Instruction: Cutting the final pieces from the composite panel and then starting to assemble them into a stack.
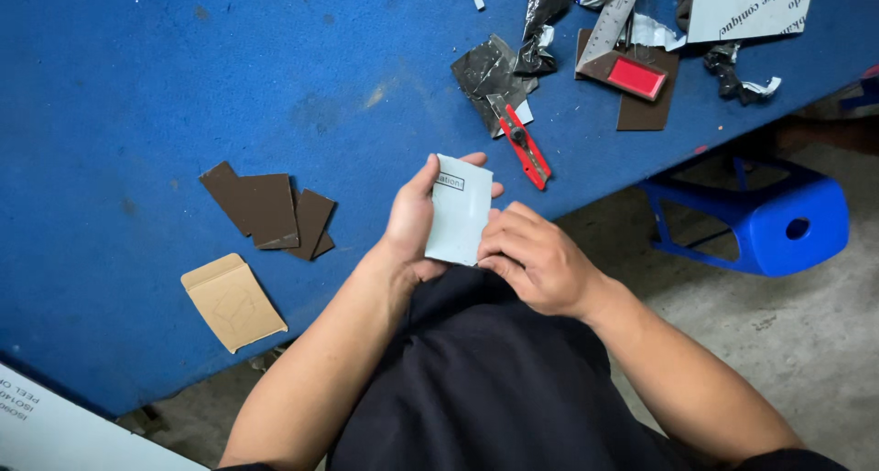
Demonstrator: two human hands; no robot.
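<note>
Pale grey-blue card (458,211) at frame centre, upright, over table edge. Left hand (409,224) grips card's left edge, thumb on front near top, fingertips showing behind top right corner. Right hand (534,259) pinches card's lower right edge, fingers curled. Red utility knife (526,147) on blue table (137,86), just above card. Brown squares (275,213) left; tan cardboard piece (233,302) lower left.

We look almost straight down from head height, close over the blue table (183,68), whose edge runs diagonally; beyond that edge, the blue stool (769,219) and concrete floor (806,343) show.
</note>
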